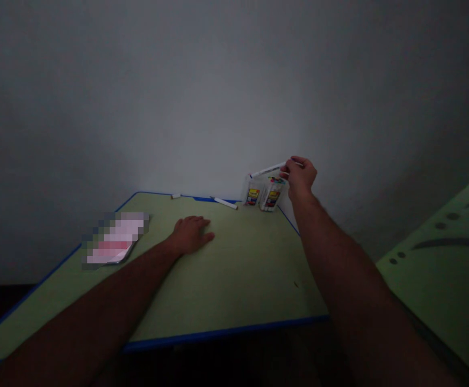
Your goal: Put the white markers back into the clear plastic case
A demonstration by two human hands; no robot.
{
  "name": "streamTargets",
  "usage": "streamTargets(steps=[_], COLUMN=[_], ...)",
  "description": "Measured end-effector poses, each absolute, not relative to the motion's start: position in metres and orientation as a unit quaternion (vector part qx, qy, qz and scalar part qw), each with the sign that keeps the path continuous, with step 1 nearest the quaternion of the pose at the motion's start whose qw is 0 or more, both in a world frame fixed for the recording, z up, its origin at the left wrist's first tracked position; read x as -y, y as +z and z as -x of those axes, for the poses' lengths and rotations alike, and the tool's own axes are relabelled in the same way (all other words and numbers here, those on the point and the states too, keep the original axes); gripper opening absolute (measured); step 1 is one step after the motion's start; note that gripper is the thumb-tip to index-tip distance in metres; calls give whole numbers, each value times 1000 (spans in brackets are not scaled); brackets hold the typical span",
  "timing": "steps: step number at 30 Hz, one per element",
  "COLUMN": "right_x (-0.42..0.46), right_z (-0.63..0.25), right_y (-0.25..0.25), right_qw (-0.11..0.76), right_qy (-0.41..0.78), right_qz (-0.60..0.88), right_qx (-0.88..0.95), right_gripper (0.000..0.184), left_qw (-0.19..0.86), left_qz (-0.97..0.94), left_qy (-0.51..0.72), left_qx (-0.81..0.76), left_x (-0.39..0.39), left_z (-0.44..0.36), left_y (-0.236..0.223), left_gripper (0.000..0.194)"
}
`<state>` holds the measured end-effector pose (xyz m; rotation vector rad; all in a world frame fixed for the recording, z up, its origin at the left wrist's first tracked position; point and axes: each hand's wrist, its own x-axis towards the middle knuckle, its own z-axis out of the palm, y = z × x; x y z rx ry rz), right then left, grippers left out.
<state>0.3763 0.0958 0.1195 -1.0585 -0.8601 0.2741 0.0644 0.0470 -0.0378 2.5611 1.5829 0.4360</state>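
Between the fingers of my right hand (300, 176) is a white marker (268, 170), held slanted with its far end over the left marker case (252, 192). Just below that hand stands a second clear case (273, 194), with several markers of coloured ends in it. My left hand (192, 235) lies flat on the tabletop, fingers spread, holding nothing. Beyond it, near the back edge, an uncapped white marker (225, 203) lies on its side. A small white cap (175, 196) rests farther left along the same edge.
The pale green table (234, 285) has a blue rim and meets a grey wall (202, 97) at the back. A blurred-out booklet or stack of paper (115, 239) lies on the left. A green panel with dark cutouts (444, 263) stands at the right.
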Motion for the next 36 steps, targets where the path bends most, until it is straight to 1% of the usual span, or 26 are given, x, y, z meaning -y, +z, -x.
streamTargets(steps=[5, 8, 12, 24, 27, 30, 36], right_x=[-112, -123, -137, -158, -163, -166, -168], right_z=[-383, -384, -385, -376, -374, -371, -366], right_y=[134, 130, 118, 97, 96, 96, 99], right_qw=[739, 697, 632, 481, 431, 386, 293], right_qy=[75, 44, -2, 11, -34, -82, -73], right_qz=[529, 573, 620, 694, 708, 717, 752], right_qx=[411, 430, 464, 535, 558, 574, 586], right_gripper=[18, 18, 22, 19, 15, 16, 21], left_qw=[46, 41, 28, 27, 26, 29, 31], left_qz=[-839, -841, -840, -833, -833, -834, -832], left_qy=[153, 150, 133, 127, 124, 129, 136], left_qx=[-520, -518, -526, -537, -539, -535, -537], left_x=[-47, -47, -45, -41, -41, -41, -39], left_z=[-64, -65, -66, -67, -67, -67, -68], left_y=[-40, -40, -37, -35, -35, -36, -34], left_gripper=[61, 62, 62, 59, 60, 60, 60])
